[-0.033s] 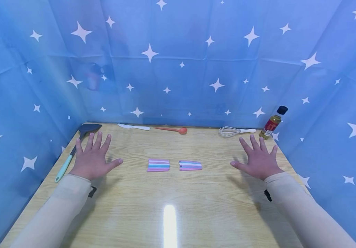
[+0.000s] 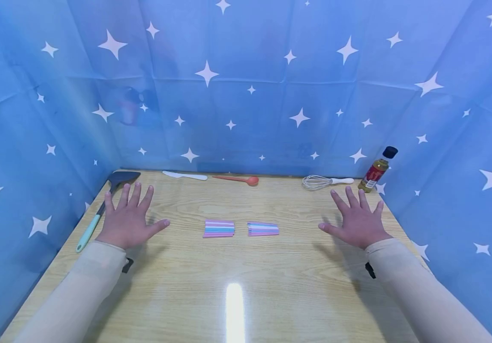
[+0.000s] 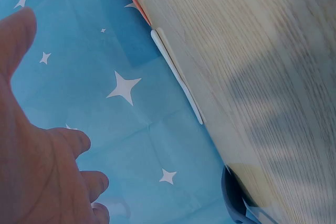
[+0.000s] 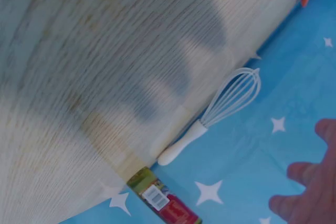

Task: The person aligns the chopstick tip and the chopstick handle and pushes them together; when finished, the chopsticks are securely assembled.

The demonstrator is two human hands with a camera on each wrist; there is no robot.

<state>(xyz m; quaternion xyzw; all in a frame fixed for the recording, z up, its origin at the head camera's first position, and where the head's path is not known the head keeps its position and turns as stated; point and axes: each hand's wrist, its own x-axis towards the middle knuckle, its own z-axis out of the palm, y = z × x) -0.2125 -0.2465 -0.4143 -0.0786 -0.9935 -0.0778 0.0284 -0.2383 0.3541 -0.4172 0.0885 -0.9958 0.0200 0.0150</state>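
My left hand [image 2: 129, 221] hovers over the left side of the table with its fingers spread, holding nothing. It partly covers a spatula [image 2: 88, 233] with a dark head and a mint handle. On the right, my right hand [image 2: 359, 221] is likewise spread and holds nothing; a bottle [image 2: 376, 174] with a black cap and red label stands beyond its fingertips. Between the hands lie two small flat groups of thin sticks, a left group [image 2: 219, 228] and a right group [image 2: 263, 228], in pink, white, blue and purple.
Along the wooden table's [image 2: 185, 286] back edge lie a white knife [image 2: 184, 176], a red spoon [image 2: 252, 181] and a white-handled whisk [image 2: 342, 181]. A blue curtain [image 2: 246, 95] with white stars encloses the back and both sides.
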